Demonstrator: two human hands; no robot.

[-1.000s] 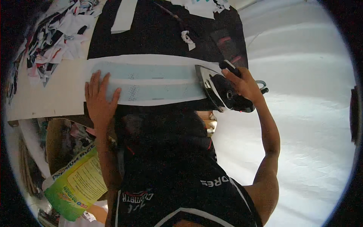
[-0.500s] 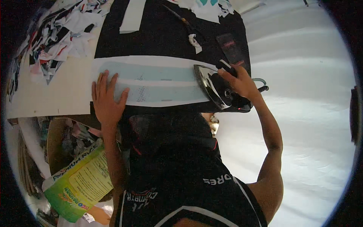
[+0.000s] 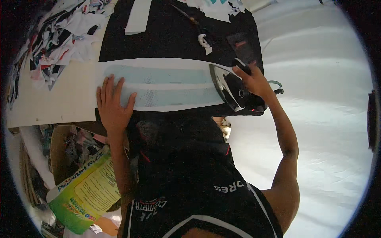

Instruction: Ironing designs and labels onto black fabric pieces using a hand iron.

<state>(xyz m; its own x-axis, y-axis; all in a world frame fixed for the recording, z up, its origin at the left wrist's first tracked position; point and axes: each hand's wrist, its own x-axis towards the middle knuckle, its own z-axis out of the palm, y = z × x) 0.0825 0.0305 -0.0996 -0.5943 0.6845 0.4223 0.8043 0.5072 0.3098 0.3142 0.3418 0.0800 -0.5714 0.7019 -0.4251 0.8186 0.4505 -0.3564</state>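
My left hand (image 3: pixel 115 103) lies spread with fingers apart on the left end of a long white sheet (image 3: pixel 174 61) bearing two pale blue strips (image 3: pixel 166 75) with faint dotted patterns. At the sheet's right end, my right hand (image 3: pixel 256 83) grips the handle of a black-and-silver iron (image 3: pixel 226 89), whose plate rests over the strips' ends. The sheet lies across a black mat (image 3: pixel 170 43) on the pale table.
Fabric scraps (image 3: pixel 67 39) are heaped at left, more cuttings (image 3: pixel 216 8) at top. Scissors (image 3: pixel 190 22), a crumpled white scrap (image 3: pixel 204 43) and a folded white strip (image 3: pixel 137 16) lie beyond. A cardboard box (image 3: pixel 61 146) and green sack (image 3: pixel 83 190) sit below left. White draped sheeting (image 3: pixel 325 119) fills the right.
The iron and my right hand have shifted slightly to the right over the last half second. My left hand stays on the sheet; the whole view has shifted a little since a second ago.
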